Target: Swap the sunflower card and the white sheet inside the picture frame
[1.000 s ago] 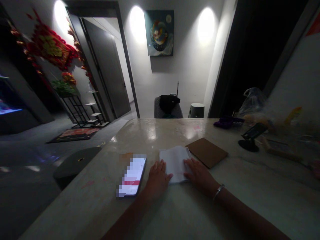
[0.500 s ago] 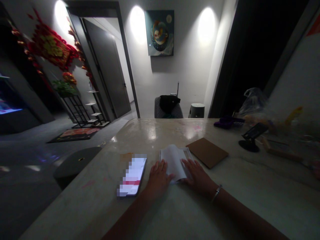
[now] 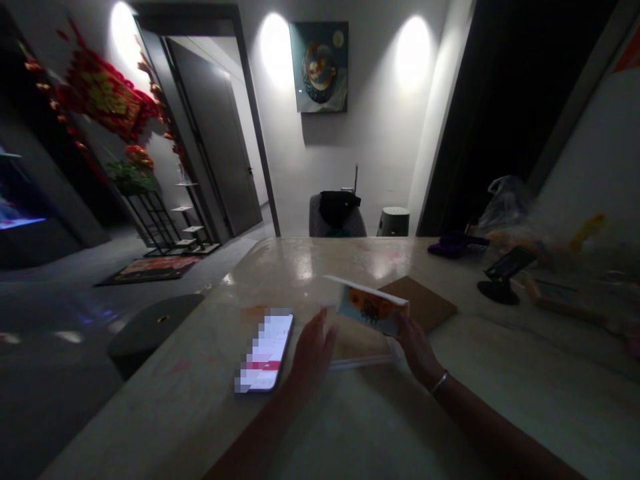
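Observation:
My right hand (image 3: 416, 350) grips the right end of a sunflower picture print (image 3: 370, 308), thumb on its face. The sheet is raised and tilted, its printed side towards me. Below it lies a shallow white-edged frame (image 3: 365, 363) with a tan inside, flat on the table. My left hand (image 3: 315, 345) is at the frame's left edge, thumb and fingers closed about that side; the fingertips are partly hidden. Left of that hand lies a phone (image 3: 267, 350) with a lit screen. A brown backing board (image 3: 425, 303) lies beyond my right hand, partly behind the print.
A black phone stand (image 3: 500, 290) is on the table (image 3: 450, 413) at right, near a wooden frame (image 3: 565, 300), a purple item (image 3: 453, 245) and a clear plastic bag (image 3: 507, 207). A chair (image 3: 337, 217) stands beyond the far edge; a dark green stool (image 3: 155, 327) is at left.
The white sheet that lay under both hands is lifted and turned up in my right hand, showing sunflowers. The tan inside of the frame is uncovered. My left hand has turned onto its side.

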Available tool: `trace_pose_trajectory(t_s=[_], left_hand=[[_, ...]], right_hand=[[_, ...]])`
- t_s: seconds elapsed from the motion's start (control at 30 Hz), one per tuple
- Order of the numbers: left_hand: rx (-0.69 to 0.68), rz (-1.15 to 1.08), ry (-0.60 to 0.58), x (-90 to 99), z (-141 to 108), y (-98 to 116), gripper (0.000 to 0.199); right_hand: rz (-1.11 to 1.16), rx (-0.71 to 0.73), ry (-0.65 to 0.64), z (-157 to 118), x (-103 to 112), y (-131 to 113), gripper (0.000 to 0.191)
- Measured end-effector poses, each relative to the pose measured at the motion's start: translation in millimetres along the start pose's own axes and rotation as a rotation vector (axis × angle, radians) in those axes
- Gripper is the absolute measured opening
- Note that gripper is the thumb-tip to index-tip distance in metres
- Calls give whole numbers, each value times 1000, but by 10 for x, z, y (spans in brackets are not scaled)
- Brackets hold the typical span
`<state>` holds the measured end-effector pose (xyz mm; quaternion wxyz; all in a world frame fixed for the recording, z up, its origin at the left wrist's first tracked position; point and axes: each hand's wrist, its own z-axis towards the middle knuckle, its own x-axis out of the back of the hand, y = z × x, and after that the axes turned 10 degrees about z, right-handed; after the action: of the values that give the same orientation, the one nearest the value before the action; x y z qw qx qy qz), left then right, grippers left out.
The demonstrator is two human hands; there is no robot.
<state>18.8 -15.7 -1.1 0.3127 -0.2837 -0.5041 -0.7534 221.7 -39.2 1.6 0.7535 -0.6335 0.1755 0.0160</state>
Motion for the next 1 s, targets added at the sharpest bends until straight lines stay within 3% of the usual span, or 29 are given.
trace_pose_trajectory(t_s=[0.1,0.2,0.4,0.53,0.67,0.83,1.0], left_hand=[[94,-283,-115,-24,25,18,52],[158,-562,-179,-48,56,26,63],[285,-780,-160,16,75,73,67],[319,-763,-139,46,96,71,59],[326,-591,-78,45,137,-6,49],[251,-232,-14,58,162,-101,44],[233,-193,66,29,185,-134,49]], right_hand=[[268,-162,-99,-82,-99,-36,45],[422,-236,-210,-152,-201,-59,40],[378,-258,-335,-189,-235,-11,39],[365,-302,-368,-175,-199,-33,38],[346,-247,-236,-71,-113,-82,43],[127,-237,-13,111,72,1,50],[-101,-103,-26,154,106,109,44]])
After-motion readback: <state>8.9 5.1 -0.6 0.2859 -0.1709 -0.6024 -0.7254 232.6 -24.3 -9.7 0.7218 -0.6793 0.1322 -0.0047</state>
